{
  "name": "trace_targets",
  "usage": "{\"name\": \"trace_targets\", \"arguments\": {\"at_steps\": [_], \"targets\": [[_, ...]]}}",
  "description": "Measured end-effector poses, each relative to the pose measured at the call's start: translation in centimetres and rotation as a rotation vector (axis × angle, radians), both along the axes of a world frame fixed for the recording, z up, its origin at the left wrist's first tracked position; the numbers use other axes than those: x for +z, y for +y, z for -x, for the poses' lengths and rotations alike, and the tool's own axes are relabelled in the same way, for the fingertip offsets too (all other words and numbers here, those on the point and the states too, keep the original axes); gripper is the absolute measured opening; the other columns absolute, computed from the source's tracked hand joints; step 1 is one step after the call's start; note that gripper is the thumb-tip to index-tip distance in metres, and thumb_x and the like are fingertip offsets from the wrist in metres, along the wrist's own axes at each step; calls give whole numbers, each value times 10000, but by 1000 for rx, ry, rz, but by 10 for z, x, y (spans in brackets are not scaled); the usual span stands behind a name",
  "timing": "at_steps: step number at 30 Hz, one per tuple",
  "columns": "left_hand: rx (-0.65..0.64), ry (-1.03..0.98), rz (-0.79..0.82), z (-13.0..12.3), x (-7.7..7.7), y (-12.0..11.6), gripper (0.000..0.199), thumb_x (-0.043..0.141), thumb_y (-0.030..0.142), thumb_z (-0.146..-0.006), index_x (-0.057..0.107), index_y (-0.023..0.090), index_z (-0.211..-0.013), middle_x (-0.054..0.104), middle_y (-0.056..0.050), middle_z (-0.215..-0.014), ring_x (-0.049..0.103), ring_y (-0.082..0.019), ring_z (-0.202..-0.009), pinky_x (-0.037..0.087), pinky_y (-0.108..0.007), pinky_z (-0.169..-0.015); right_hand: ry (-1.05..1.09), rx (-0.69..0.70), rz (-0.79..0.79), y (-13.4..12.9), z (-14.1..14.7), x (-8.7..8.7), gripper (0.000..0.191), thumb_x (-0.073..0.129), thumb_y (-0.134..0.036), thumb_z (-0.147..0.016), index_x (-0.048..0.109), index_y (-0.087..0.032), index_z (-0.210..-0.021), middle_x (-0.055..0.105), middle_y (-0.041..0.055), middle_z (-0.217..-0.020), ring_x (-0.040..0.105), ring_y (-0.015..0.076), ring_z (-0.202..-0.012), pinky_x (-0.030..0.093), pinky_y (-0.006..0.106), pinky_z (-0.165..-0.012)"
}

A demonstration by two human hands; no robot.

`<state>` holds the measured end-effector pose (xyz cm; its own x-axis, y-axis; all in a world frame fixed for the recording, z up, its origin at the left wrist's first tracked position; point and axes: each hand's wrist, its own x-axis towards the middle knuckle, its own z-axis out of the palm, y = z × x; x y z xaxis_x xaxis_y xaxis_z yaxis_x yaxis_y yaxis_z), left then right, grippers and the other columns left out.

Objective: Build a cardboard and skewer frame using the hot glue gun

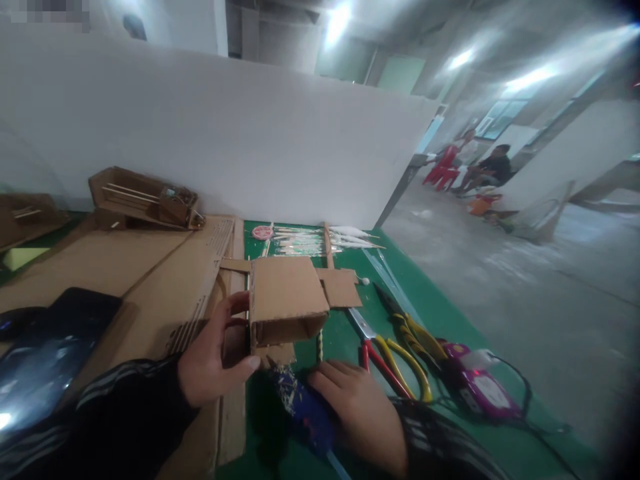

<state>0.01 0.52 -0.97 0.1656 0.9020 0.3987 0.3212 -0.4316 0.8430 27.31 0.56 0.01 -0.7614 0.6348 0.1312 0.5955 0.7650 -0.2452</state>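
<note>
My left hand point(217, 353) grips the left side of a small cardboard box point(290, 287), its thumb at the lower front edge and fingers behind. The box has an open front facing me. My right hand point(357, 407) is closed around a blue hot glue gun point(307, 410), its nozzle pointing up-left just below the box. Strands of dried glue cling to the gun's front, and a clear glue stick point(339, 465) sticks out at its back. The fingertips of my right hand are partly hidden. A flat cardboard piece point(343, 290) lies behind the box on the right.
Scissors point(393, 363), pliers point(413, 330) and a purple power strip point(480, 383) with cables lie to the right on the green table. Wooden sticks point(300, 241) lie at the back. A phone point(55, 353) and a cardboard assembly point(145, 200) are left. Two people sit far off.
</note>
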Motion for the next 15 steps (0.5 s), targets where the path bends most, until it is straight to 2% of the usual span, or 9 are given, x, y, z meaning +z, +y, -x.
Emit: {"name": "trace_targets", "arguments": {"at_steps": [3, 8, 11, 15], "targets": [[9, 12, -9, 0, -1, 1, 756, 642, 213, -820, 256, 255, -1469, 476, -125, -1461, 473, -336, -1354, 497, -490, -1039, 90, 41, 43, -6, -8, 7, 199, 553, -385, -931, 584, -189, -924, 668, 62, -875, 579, 189, -729, 376, 307, -628], [4, 32, -10, 0, 1, 0, 762, 631, 193, -817, 240, 258, -1469, 464, -121, -1469, 473, -324, -1355, 483, -491, -1062, 329, 62, 141, -20, -26, 34, 438, 324, -551, -1031, 585, -201, -997, 680, 75, -830, 637, 182, -733, 446, 280, -647], [-2, 40, -10, 0, 3, -1, 746, 628, 201, -832, 240, 263, -1467, 460, -122, -1468, 499, -321, -1330, 492, -489, -1053, 452, 71, 169, -25, -41, 44, 377, 408, -552, -1008, 593, -228, -1059, 703, 76, -850, 687, 193, -753, 503, 250, -660], [-2, 49, 3, 2, 2, -2, 756, 643, 220, -843, 233, 267, -1476, 470, -131, -1452, 530, -327, -1290, 509, -495, -1028, 471, -34, 149, -34, -73, 36, 299, 547, -484, -953, 639, -246, -1107, 729, 98, -911, 724, 242, -799, 576, 263, -690]]}}
